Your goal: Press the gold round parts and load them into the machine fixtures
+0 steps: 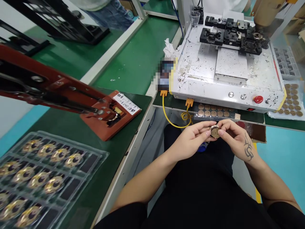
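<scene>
Both hands meet in front of my body, below the front edge of the white machine. Between them is a small round gold part (pixel 215 131) with a flat face that bears tiny markings. My left hand (pixel 193 136) pinches it from the left, thumb on top and fingers behind. From the right, my right hand (pixel 232 136) holds the same part, its thumb tip on the flat face. The fingertips behind the part are partly hidden.
The white machine (pixel 197 84) carries black fixtures (pixel 233 36). Round stickers (pixel 207 113) lie under its front edge. A yellow cable (pixel 164 109) hangs left. A red press (pixel 102 127) and a clear tray (pixel 95 159) of gold parts stand on the left bench. A person (pixel 109 14) stands behind.
</scene>
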Motion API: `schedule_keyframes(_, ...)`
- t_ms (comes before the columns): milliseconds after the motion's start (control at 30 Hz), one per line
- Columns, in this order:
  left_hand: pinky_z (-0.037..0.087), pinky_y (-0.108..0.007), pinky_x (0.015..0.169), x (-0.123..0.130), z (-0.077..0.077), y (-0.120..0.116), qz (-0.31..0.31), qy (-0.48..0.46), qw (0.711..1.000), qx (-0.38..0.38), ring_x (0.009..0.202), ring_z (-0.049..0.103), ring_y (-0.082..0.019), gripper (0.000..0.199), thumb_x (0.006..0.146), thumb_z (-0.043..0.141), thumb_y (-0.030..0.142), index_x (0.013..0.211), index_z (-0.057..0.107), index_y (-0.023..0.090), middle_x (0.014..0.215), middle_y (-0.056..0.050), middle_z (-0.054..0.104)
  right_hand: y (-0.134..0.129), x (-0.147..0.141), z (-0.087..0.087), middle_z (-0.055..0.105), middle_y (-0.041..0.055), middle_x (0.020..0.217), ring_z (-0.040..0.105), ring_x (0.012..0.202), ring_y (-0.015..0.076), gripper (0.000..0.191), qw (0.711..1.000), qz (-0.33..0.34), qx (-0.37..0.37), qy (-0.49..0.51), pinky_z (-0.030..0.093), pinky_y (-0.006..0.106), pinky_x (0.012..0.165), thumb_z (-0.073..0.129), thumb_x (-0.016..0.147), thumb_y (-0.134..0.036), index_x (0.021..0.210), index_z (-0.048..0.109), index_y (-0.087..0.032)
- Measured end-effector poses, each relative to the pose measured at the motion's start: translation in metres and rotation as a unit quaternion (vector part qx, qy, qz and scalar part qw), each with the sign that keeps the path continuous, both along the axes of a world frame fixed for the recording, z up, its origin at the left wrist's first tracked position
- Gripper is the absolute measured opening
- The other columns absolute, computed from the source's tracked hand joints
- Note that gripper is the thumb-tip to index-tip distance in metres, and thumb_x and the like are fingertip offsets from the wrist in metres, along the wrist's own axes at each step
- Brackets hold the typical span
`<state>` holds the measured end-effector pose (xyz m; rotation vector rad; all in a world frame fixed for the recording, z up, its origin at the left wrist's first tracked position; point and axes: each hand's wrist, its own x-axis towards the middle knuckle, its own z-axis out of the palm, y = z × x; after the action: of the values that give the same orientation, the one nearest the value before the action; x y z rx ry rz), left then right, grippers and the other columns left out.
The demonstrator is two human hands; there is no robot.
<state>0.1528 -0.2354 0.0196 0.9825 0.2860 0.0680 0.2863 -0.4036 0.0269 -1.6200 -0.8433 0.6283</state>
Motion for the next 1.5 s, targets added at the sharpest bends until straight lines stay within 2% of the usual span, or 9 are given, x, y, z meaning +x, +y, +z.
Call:
schedule_keyframes(233,0.063,-0.05,0.114,-0.001,0.0,-0.001,-0.004,-0.008,1.0,0.012,0.126,0.077,-0.034,0.049,0.096,0.086,0.041,0.137,0.076,0.016,0.132,-0.015,0.081,0.0,0.0,-0.001,0.071,0.0078,0.112,0.068,0.102,0.0238,0.029,1.0,-0.011,-0.002,0.001,0.056,0.036,0.086,0.073,0.103,-0.048,0.088,0.068,-0.024)
schedule_keyframes(667,0.061,-0.051,0.115,-0.002,0.001,-0.006,0.007,-0.004,0.996,0.087,0.125,0.078,-0.033,0.043,0.099,0.081,0.034,0.138,0.075,0.017,0.133,-0.014,0.081,0.001,-0.004,-0.009,0.07,0.0077,0.11,0.068,0.103,0.0255,0.021,0.996,-0.019,-0.001,-0.083,0.056,0.042,0.09,0.07,0.106,-0.04,0.091,0.066,-0.026)
schedule_keyframes(833,0.063,-0.045,0.111,-0.003,-0.005,-0.013,0.047,0.001,0.985,0.168,0.119,0.08,-0.03,0.04,0.101,0.074,0.029,0.138,0.073,0.016,0.131,-0.013,0.081,0.002,-0.006,-0.016,0.068,0.0069,0.103,0.067,0.096,0.0251,0.019,0.98,-0.056,0.008,-0.19,0.056,0.042,0.086,0.072,0.104,-0.035,0.09,0.061,-0.026)
schedule_keyframes(900,0.064,-0.042,0.107,-0.003,-0.007,-0.012,0.046,0.002,0.975,0.217,0.117,0.08,-0.029,0.041,0.102,0.07,0.027,0.142,0.07,0.017,0.131,-0.013,0.081,0.003,-0.004,-0.019,0.066,0.0064,0.102,0.064,0.09,0.0238,0.016,0.974,-0.066,-0.008,-0.216,0.055,0.04,0.08,0.074,0.102,-0.035,0.098,0.062,-0.027)
schedule_keyframes(1067,0.059,-0.043,0.11,-0.005,0.002,0.001,0.02,-0.004,0.934,0.356,0.119,0.079,-0.031,0.055,0.099,0.069,0.02,0.154,0.062,0.02,0.126,-0.011,0.083,0.007,0.002,-0.017,0.071,0.0093,0.114,0.068,0.099,0.0257,0.015,0.97,0.051,-0.021,-0.236,0.058,0.042,0.088,0.065,0.108,-0.033,0.12,0.072,-0.029)
schedule_keyframes(1133,0.058,-0.043,0.113,-0.006,0.008,0.006,0.034,-0.016,0.937,0.346,0.126,0.076,-0.032,0.056,0.098,0.072,0.02,0.153,0.062,0.021,0.133,-0.012,0.08,0.009,0.001,-0.013,0.073,0.0083,0.107,0.069,0.095,0.0246,0.013,0.977,0.051,-0.008,-0.209,0.059,0.04,0.086,0.065,0.108,-0.034,0.115,0.075,-0.028)
schedule_keyframes(1267,0.063,-0.038,0.106,-0.006,0.009,0.006,0.08,-0.013,0.965,0.249,0.124,0.077,-0.028,0.054,0.098,0.078,0.029,0.149,0.062,0.02,0.144,-0.016,0.074,0.015,-0.004,-0.01,0.068,0.0003,0.077,0.062,0.06,0.0163,0.025,1.0,-0.016,0.01,-0.002,0.055,0.031,0.056,0.076,0.102,-0.049,0.106,0.072,-0.025)
schedule_keyframes(1367,0.066,-0.035,0.095,-0.006,0.003,0.0,0.103,0.002,0.973,0.207,0.106,0.08,-0.025,0.04,0.095,0.084,0.036,0.128,0.071,0.018,0.119,-0.013,0.081,0.02,-0.009,-0.01,0.066,-0.0034,0.068,0.058,0.047,0.0133,0.035,0.992,-0.032,0.038,0.113,0.053,0.029,0.045,0.081,0.096,-0.056,0.103,0.067,-0.024)
schedule_keyframes(1500,0.066,-0.034,0.084,-0.008,0.005,-0.003,0.107,0.001,0.969,0.224,0.086,0.079,-0.021,0.024,0.098,0.08,0.039,0.11,0.077,0.018,0.097,-0.007,0.081,0.024,-0.014,-0.008,0.07,-0.0024,0.073,0.065,0.053,0.0145,0.037,0.989,-0.034,0.065,0.131,0.06,0.029,0.048,0.085,0.093,-0.054,0.103,0.067,-0.024)
